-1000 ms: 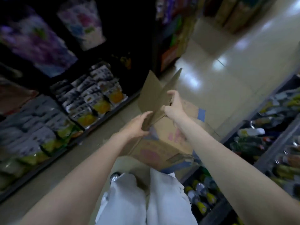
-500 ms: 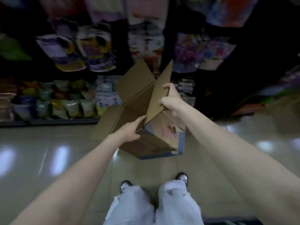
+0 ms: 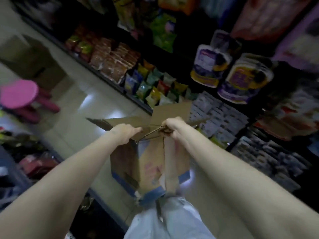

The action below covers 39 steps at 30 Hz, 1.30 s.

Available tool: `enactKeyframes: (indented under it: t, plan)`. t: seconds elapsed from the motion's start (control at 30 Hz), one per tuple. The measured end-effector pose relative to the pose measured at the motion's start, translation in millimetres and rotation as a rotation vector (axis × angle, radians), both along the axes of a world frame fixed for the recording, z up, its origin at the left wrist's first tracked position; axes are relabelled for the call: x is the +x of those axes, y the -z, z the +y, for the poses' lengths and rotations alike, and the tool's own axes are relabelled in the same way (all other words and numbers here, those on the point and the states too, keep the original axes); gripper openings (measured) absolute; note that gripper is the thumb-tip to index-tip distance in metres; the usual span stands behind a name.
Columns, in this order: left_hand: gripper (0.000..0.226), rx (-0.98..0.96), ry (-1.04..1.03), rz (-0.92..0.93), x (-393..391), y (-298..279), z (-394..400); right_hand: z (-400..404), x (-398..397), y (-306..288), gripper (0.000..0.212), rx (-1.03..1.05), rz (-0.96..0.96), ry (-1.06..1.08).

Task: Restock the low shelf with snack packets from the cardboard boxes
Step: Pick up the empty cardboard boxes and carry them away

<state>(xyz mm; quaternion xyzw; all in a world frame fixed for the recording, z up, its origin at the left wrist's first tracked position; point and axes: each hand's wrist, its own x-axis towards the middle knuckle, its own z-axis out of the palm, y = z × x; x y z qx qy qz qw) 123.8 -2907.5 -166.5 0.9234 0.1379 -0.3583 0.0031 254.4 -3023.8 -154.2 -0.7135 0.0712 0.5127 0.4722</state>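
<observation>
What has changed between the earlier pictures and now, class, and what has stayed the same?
The view has swung: the pink stool and low shelf now show. The cardboard box hangs more upright, flaps spread. Unchanged: the left hand and right hand still grip its flaps, off the floor.

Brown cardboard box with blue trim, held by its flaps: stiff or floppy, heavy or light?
The brown cardboard box with blue trim hangs from its flaps, so it is probably light. The left hand and right hand grip flaps that look splayed: likely floppy.
</observation>
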Motion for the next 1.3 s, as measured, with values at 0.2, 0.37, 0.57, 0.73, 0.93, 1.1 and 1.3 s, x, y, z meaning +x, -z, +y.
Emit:
enactKeyframes:
  t: [0.2,0.37,0.57,0.73,0.93,1.1,1.3]
  plan:
    - [0.068,0.125,-0.155,0.154,-41,-12,102,130,-28,2,0.047,0.035,0.046,-0.187]
    - [0.058,0.289,-0.182,0.132,-80,-16,171,215,-45,-10,0.052,0.101,0.003,-0.334]
    - [0.035,0.519,-0.389,0.075,-147,-18,290,367,-73,-15,0.050,0.187,-0.096,-0.575]
    - [0.029,0.474,-0.539,-0.021,-177,-14,399,495,-89,-28,0.040,0.187,-0.281,-0.749]
    - [0.020,0.327,-0.574,-0.255,-158,-36,531,654,-78,-49,0.032,0.136,-0.587,-0.998]
    - [0.016,0.319,-0.721,-0.247,-159,-37,655,781,-63,-33,0.039,0.151,-0.554,-1.075]
    - [0.022,-0.004,-0.975,-0.319,-160,-15,785,924,-56,-23,0.057,0.110,-0.725,-1.299]
